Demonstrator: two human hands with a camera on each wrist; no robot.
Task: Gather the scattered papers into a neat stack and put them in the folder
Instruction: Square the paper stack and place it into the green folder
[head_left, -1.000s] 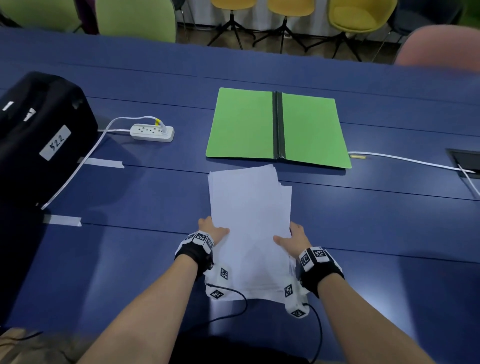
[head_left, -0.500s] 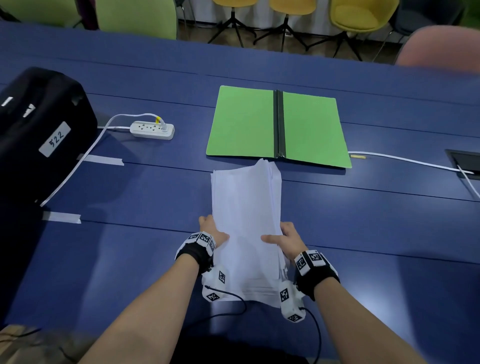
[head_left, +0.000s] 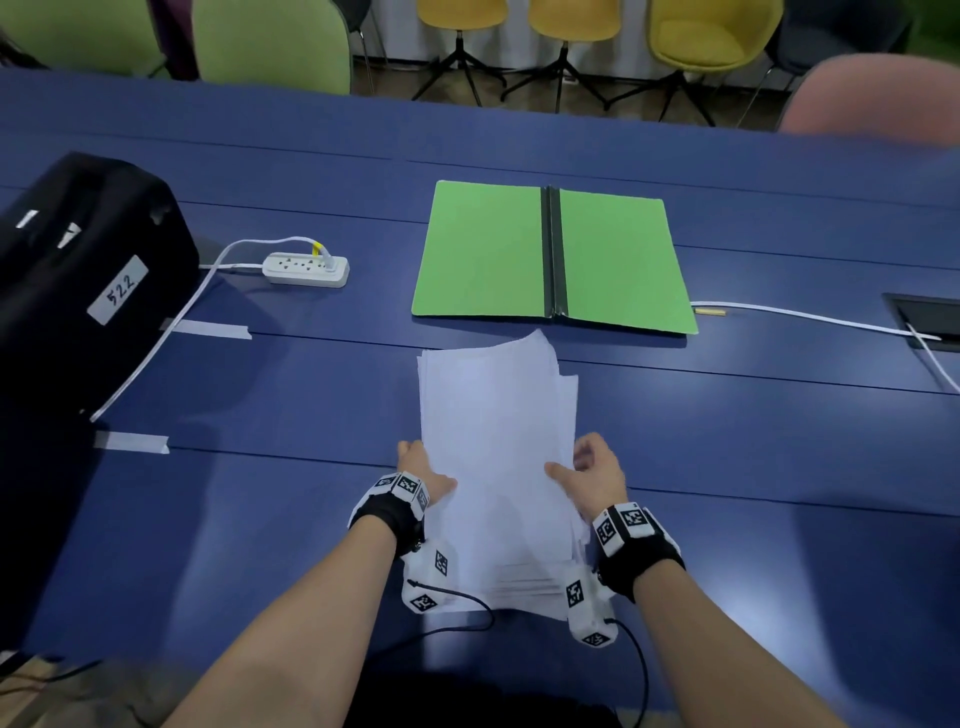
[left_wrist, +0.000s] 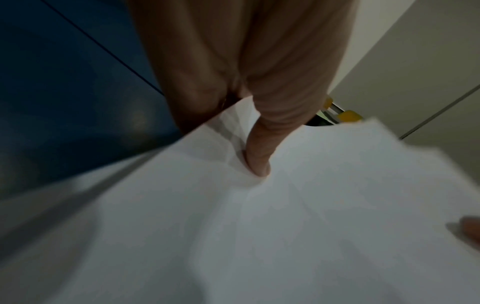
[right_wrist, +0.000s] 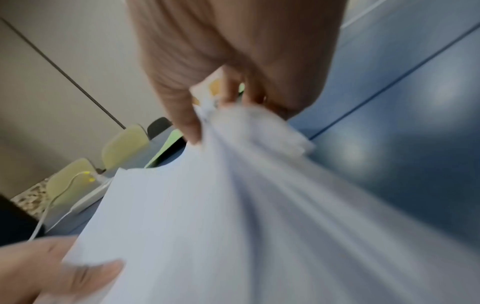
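On blue table (head_left: 727, 467), near front edge: uneven stack of white paper sheets (head_left: 498, 441). Left hand (head_left: 421, 470), right hand (head_left: 597, 475) pinch its sides, thumbs on top. Open green folder (head_left: 483, 249) just beyond stack.

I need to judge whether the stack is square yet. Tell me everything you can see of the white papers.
The white papers are plain, unprinted sheets gathered into one stack over the blue table, just short of the open green folder. The far edges are uneven, with several corners fanned out to the right. The left hand holds the left edge, thumb on top; the right hand pinches the right edge. The wrist views are blurred.
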